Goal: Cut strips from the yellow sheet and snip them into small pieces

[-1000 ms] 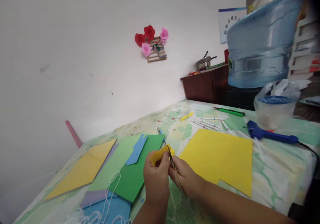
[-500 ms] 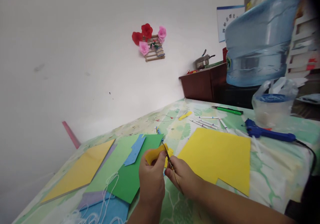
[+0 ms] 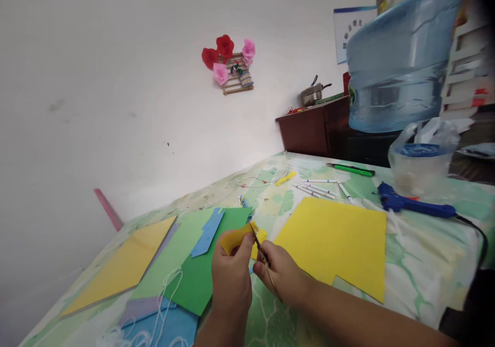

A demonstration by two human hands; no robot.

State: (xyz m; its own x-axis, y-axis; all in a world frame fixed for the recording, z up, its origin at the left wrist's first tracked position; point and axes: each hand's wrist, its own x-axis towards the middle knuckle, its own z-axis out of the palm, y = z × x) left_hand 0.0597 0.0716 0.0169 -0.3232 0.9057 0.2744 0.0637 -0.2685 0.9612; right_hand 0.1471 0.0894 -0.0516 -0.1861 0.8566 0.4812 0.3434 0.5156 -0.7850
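Observation:
My left hand (image 3: 233,280) pinches a curled strip of yellow craft foam or felt (image 3: 232,240) between thumb and fingers. My right hand (image 3: 284,275) is closed around a small pair of scissors (image 3: 262,252), whose blades lie against the strip's right end by my left thumb. Part of the scissors' handles is hidden by my right fingers. Small yellow pieces (image 3: 262,235) show just behind the blades. Under and left of my left hand lies a dark green sheet (image 3: 197,282), with a cut blue piece (image 3: 208,233) near it.
A large yellow sheet (image 3: 332,238) lies right of my hands. Beyond it are several white pens (image 3: 315,189), a green utility knife (image 3: 351,169) and a blue glue gun (image 3: 417,206) with its cord. White string (image 3: 164,295) and a yellow board (image 3: 119,269) lie left.
Both hands and the strip appear slightly further left, along with a small shift of the whole view. The scissor blades stay at the strip's end.

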